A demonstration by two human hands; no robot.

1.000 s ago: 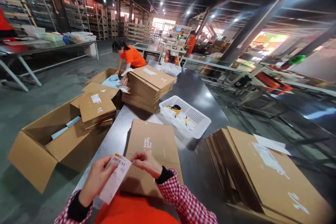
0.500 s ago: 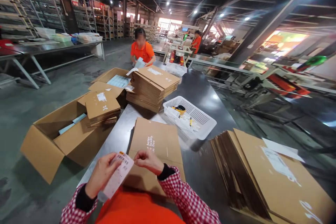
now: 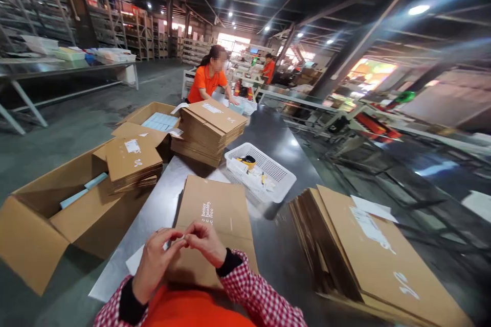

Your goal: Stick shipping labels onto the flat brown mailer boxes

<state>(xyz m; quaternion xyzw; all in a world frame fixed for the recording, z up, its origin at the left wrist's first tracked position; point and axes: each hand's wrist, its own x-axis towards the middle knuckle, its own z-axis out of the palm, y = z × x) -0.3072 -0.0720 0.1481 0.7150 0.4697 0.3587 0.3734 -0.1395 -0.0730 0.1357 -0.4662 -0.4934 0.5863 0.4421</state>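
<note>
My left hand [image 3: 155, 263] and my right hand [image 3: 205, 242] meet at the fingertips above a flat brown cardboard mailer [image 3: 210, 230] printed with white lettering. A small white paper scrap [image 3: 183, 237] seems pinched between them, too small to identify. A white paper sheet [image 3: 135, 259] lies on the steel table under my left hand. No barcode label shows in either hand. My checked sleeves and orange front fill the bottom edge.
A stack of flat mailers [image 3: 368, 250] lies to my right, with another stack [image 3: 209, 130] ahead beside a white plastic basket [image 3: 261, 171]. An open carton [image 3: 57, 219] stands to the left. A co-worker [image 3: 207, 79] in orange stands at the table's far end.
The barcode label held in my hands is no longer visible, and my fingertips have come together. The co-worker now stands upright and has moved to the left, and my view has shifted slightly.
</note>
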